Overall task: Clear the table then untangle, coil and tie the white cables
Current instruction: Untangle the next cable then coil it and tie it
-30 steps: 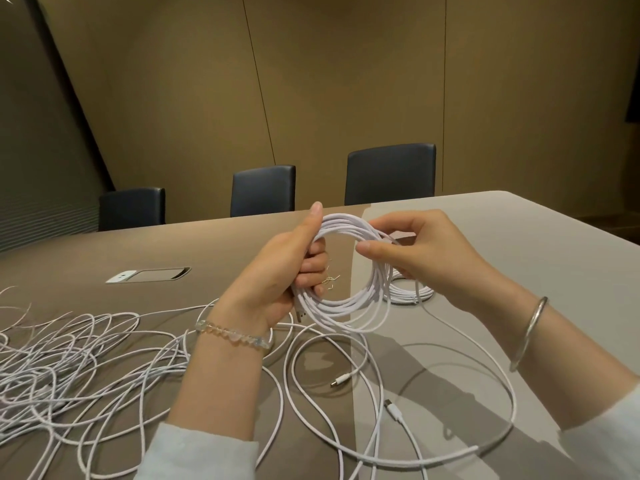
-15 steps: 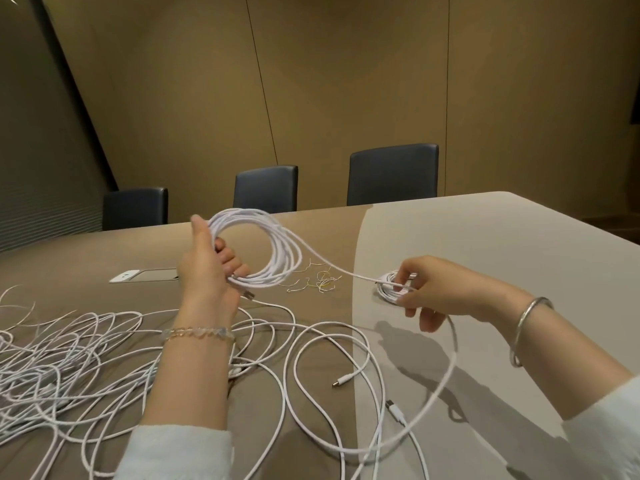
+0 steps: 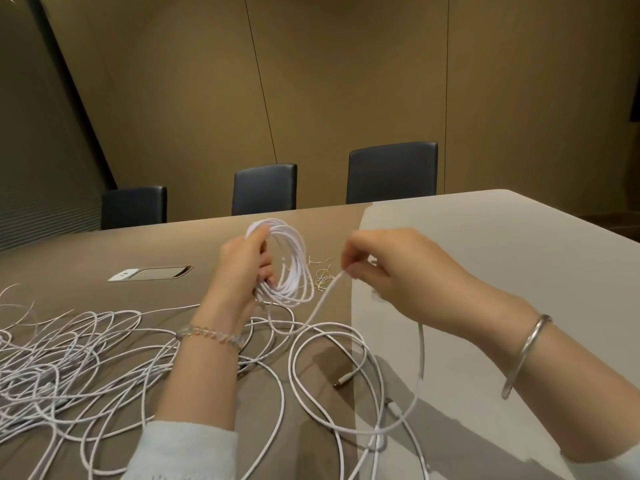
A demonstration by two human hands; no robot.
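Note:
My left hand (image 3: 242, 271) grips a coil of white cable (image 3: 292, 268) and holds it upright above the table (image 3: 485, 237). My right hand (image 3: 388, 268) pinches the loose strand (image 3: 320, 304) running off that coil, a little to its right. The strand drops to the table and loops around in front of me. A large tangle of white cables (image 3: 69, 358) covers the table on the left. A cable plug (image 3: 344, 380) lies between my forearms. A finished coil behind my right hand is almost fully hidden.
Several thin twist ties (image 3: 323, 277) lie on the table behind the coil. A flush socket panel (image 3: 152, 273) sits in the table at the left. Three dark chairs (image 3: 391, 174) stand along the far edge.
My left hand has carried the coil rightward toward the centre. My right hand has risen from the table and come in toward the coil, still pinching the strand.

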